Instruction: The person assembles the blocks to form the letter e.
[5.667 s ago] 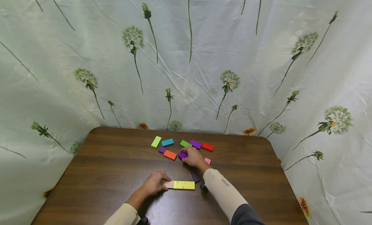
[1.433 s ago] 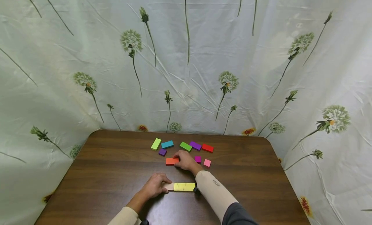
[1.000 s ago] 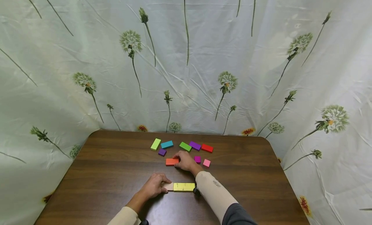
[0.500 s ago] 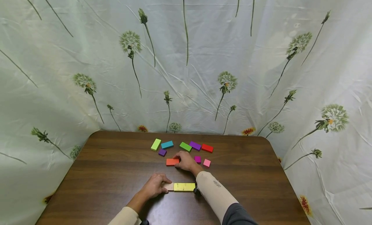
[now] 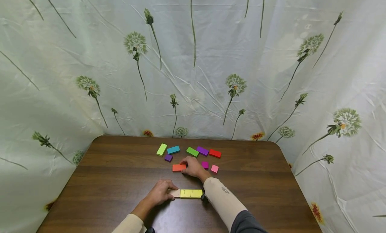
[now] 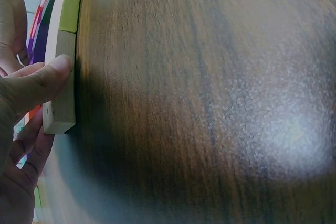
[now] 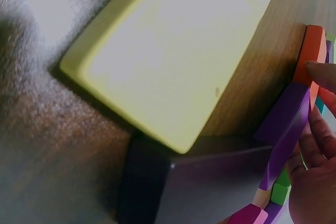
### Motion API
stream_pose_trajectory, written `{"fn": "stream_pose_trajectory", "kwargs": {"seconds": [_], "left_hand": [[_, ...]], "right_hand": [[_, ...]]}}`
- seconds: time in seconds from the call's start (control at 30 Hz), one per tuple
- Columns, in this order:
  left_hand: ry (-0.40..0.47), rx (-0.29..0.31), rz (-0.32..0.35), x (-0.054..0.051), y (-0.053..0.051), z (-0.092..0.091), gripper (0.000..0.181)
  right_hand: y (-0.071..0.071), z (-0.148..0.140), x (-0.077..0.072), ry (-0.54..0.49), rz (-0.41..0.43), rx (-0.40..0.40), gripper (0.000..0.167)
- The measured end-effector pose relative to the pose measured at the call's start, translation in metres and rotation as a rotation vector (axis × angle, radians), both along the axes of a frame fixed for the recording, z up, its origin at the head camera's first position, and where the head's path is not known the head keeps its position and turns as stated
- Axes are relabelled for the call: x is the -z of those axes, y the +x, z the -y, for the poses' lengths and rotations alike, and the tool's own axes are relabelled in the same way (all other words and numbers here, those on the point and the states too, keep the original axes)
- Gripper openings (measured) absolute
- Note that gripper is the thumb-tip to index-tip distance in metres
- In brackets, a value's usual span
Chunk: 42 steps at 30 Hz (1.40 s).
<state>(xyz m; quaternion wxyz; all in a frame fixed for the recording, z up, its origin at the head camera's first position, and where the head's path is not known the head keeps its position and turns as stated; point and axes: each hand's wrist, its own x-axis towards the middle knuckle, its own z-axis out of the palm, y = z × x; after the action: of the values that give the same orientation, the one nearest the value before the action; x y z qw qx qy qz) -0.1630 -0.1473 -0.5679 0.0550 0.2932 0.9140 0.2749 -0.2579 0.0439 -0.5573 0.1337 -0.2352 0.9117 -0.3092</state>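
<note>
My left hand [image 5: 162, 191] pinches a plain wooden block [image 6: 64, 85], thumb on its near side and fingers on the far side. Its right end abuts a yellow block [image 5: 191, 193]. Farther back, my right hand [image 5: 194, 167] holds the right end of an orange block [image 5: 178, 168] between thumb and fingers. In the right wrist view, a purple block [image 7: 286, 121] meets the orange one end to end; the head view hides it beneath the hand. A dark purple block [image 7: 210, 182] lies between the purple and yellow blocks, covered by my right arm in the head view.
Behind the hands lie a lime block [image 5: 162, 149], a blue block [image 5: 173, 150], a small violet block [image 5: 168, 158], a green block [image 5: 192, 152], a purple one and a red block [image 5: 215, 153]. Magenta [image 5: 205, 165] and pink blocks [image 5: 214, 168] sit right of the right hand.
Since the oldest frame, my right hand has gone from the purple block to the orange one. The tilted orange block now lies straight, slightly nearer and right. During the last second nothing visibly moves.
</note>
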Motion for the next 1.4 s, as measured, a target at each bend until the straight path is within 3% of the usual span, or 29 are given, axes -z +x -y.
{"fn": "stream_pose_trajectory", "kwargs": {"seconds": [0.3,0.57,0.87,1.17,1.4], "left_hand": [[0.013,0.007,0.016,0.002,-0.001,-0.002,0.03],[0.008,0.006,-0.013,0.001,-0.001,-0.002,0.03],[0.007,0.003,-0.03,0.003,-0.001,0.0,0.03],[0.023,0.012,-0.06,0.001,-0.001,0.001,0.03],[0.028,0.006,-0.043,0.0,0.0,0.0,0.029]], "right_hand": [[0.0,-0.008,-0.002,-0.073,0.032,0.038,0.029],[0.003,-0.027,-0.011,-0.182,0.024,0.122,0.031],[0.032,-0.042,-0.013,-0.203,-0.027,0.094,0.03],[0.064,-0.052,-0.012,-0.147,-0.052,0.031,0.032],[0.084,-0.054,-0.006,-0.12,-0.061,0.023,0.035]]}}
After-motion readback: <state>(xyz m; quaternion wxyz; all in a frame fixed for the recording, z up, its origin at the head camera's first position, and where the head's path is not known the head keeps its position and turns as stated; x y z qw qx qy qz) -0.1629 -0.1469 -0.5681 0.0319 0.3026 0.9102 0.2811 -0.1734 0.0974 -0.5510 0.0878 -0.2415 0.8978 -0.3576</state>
